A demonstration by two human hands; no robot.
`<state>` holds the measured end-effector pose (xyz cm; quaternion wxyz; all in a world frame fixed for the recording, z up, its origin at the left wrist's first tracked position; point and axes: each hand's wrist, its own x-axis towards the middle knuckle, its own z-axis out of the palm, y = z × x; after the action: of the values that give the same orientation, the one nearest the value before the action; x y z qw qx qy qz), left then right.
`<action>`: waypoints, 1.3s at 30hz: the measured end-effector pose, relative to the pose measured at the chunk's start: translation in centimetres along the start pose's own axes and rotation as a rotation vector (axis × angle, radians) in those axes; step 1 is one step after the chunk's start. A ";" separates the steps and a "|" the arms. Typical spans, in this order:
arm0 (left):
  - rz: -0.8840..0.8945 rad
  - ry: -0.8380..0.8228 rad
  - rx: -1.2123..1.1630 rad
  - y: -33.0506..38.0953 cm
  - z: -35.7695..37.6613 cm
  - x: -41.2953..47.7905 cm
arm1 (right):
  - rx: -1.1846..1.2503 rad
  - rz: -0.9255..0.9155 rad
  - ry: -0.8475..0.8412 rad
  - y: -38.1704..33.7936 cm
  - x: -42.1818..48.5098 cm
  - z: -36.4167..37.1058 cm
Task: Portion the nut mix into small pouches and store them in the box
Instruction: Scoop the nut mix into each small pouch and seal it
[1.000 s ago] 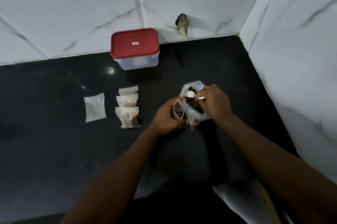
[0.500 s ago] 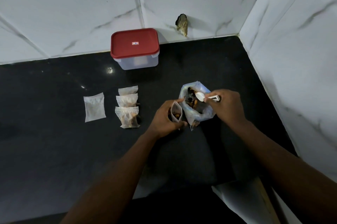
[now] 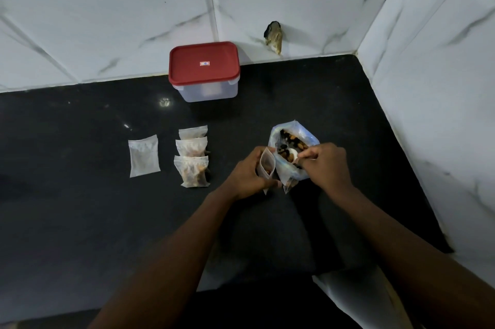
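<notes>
- Nearest, at the right near edge of the black counter, there is a pale sheet-like thing; I cannot tell what it is.
- Both forearms reach from the near side toward the middle of the counter.
- The left hand grips a small pouch with curled fingers and thumb. The pouch stands upright with its mouth open, and a few brown pieces show inside it.
- Just to the right of this pouch stands the big bag, its mouth open upward, with the nut mix inside.
- The right hand pinches the handle of a white spoon. The bowl of the spoon is in the mouth of the bag, on the nut mix and close to the small pouch.
- To the left of the hands, three filled pouches lie in a line from near to far, each one overlapping the next.
- Further left, a flat pale pouch lies alone, apart from the three; I cannot tell if it is one pouch or several.
- Farther, the box stands against the wall with its red lid on, well apart from both hands.
- Farthest is the white tiled wall, with a dark broken spot to the right of the box.
</notes>
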<state>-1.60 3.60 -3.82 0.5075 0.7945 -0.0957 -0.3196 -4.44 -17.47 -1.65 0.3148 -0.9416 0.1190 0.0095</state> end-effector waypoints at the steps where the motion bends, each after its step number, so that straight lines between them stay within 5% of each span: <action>1: -0.006 -0.007 0.005 0.1 0.0 0.1 | 0.014 0.023 -0.016 -0.2 -0.1 0.0; 18: 0.040 -0.018 -0.111 -0.2 0.2 -0.5 | 0.733 0.701 -0.201 -1.2 1.2 -0.7; 39: 0.114 0.187 -0.067 -0.9 0.9 -1.4 | 1.013 0.615 -0.315 -0.5 -0.4 -3.5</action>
<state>-3.34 4.02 -4.30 0.5579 0.7966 -0.0824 -0.2178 -4.94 -19.12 1.48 0.7199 -0.5848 0.3269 0.1813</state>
